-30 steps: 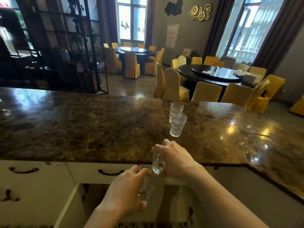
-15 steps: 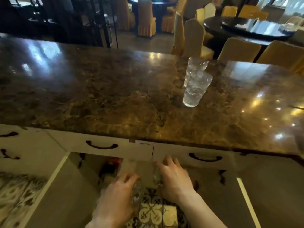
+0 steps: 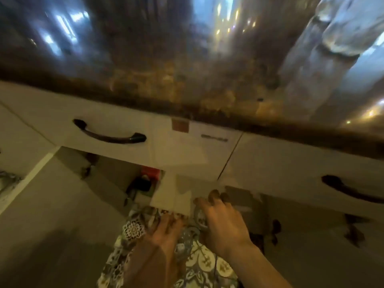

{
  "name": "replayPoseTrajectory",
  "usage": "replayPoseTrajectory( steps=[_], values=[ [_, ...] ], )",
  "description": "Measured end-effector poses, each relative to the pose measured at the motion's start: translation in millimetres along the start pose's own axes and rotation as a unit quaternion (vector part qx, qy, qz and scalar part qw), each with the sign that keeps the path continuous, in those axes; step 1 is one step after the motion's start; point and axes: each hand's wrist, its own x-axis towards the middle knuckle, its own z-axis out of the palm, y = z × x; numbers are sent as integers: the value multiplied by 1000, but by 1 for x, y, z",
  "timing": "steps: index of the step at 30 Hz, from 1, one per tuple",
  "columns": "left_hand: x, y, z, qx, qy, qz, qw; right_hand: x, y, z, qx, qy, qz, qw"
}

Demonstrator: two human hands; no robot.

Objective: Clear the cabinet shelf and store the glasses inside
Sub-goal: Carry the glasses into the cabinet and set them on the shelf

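Lowering: the person is bringing both hands down below the marble countertop (image 3: 145,80) toward the open cabinet beneath it, each hand appearing to be carrying a glass.
Right hand: the right hand (image 3: 223,225) is hanging below the countertop's front edge, its fingers curled over the rim of a clear glass (image 3: 200,218) that is showing just to its left.
Left hand: the left hand (image 3: 166,231) is sitting lower and slightly left of the right one, fingers bent round a second patterned glass (image 3: 186,239) peeking out between the two hands; blur is making the exact grip hard to read.
Remaining glasses: two stacked glasses (image 3: 332,44) are standing on the countertop's far right, badly smeared by camera motion.
Cabinet: under the countertop, the drawer front with a dark handle (image 3: 109,134) is staying closed, and the opening below it is showing a red and black object (image 3: 147,179) on the shelf, so the shelf is probably not fully cleared.
Doing it well: the person is likely needing to slow down, keep the two glasses from knocking together, steer them past the central divider (image 3: 172,196) under the countertop, and set each upright on a bare part of the shelf.
Caution: the view is swinging fast, so looking into the opening before releasing is advisable.
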Motion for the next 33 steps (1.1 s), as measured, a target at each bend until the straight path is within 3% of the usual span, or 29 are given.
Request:
replayPoseTrajectory(
  steps=[7, 14, 24, 28, 33],
  values=[
    [42, -73, 87, 4, 23, 18, 1000, 61, 2, 97, 1, 38, -8, 999],
    [107, -134, 178, 1, -23, 9, 1000, 131, 30, 181, 46, 49, 6, 998],
    [195, -195, 281, 26, 108, 62, 992, 234, 68, 287, 13, 102, 12, 995],
    [238, -204, 308, -5, 106, 54, 993, 264, 87, 314, 39, 137, 5, 990],
    [274, -217, 338, 3, 123, 58, 991, 291, 110, 337, -4, 167, 1, 986]
  ],
)
